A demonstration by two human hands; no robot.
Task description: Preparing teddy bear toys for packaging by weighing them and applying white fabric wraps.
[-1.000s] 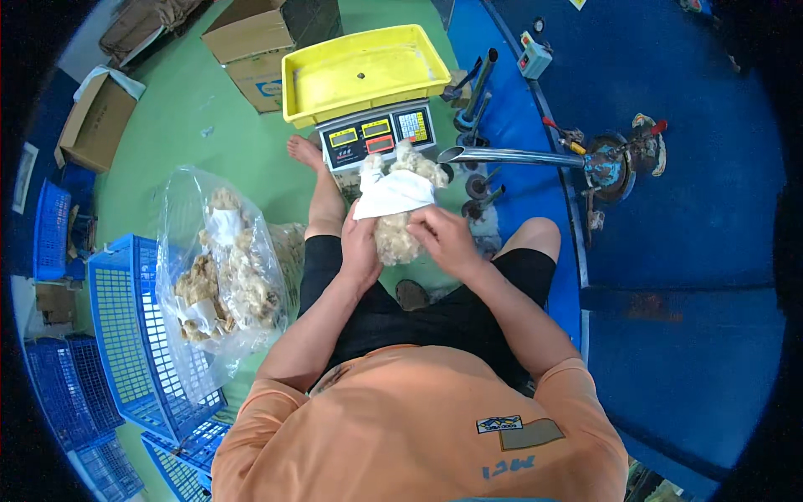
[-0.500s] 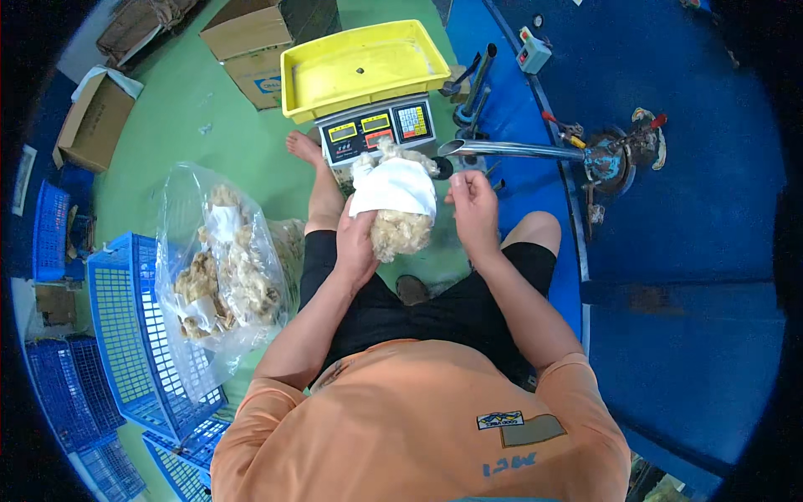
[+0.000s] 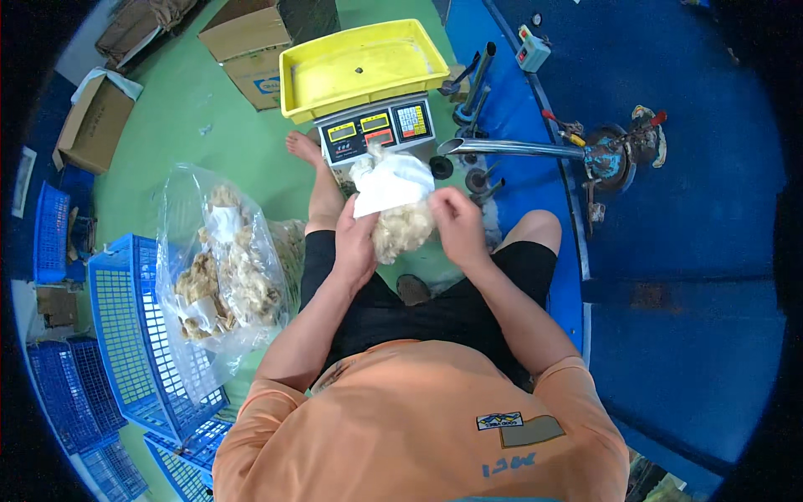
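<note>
My left hand (image 3: 355, 248) is closed round the left side of a bundle of fluffy cream fibre (image 3: 403, 231). A white wrap (image 3: 400, 184), paper or cloth, goes round its middle, with tufts sticking out above and below. At the wrap's right edge is my right hand (image 3: 462, 233), fingers curled in and tips meeting the bundle; what they pinch is hidden. Just beyond the bundle stands a digital scale (image 3: 376, 130) with a yellow tray (image 3: 364, 71) on top. A slant-cut metal tube (image 3: 519, 149) points in from the right, near the bundle.
On my left, a clear plastic bag (image 3: 188, 368) holds several similar wrapped bundles (image 3: 251, 284), beside a blue plastic crate (image 3: 125, 309). Cardboard boxes (image 3: 251, 50) stand farther off. A grey switch box (image 3: 533, 54) and upright metal tubes (image 3: 481, 75) are at the right, along a blue surface.
My right hand has moved left and slightly nearer, from beside the metal tube's tip to the bundle's right edge. A black round piece by the tube is now uncovered. My left hand keeps its hold.
</note>
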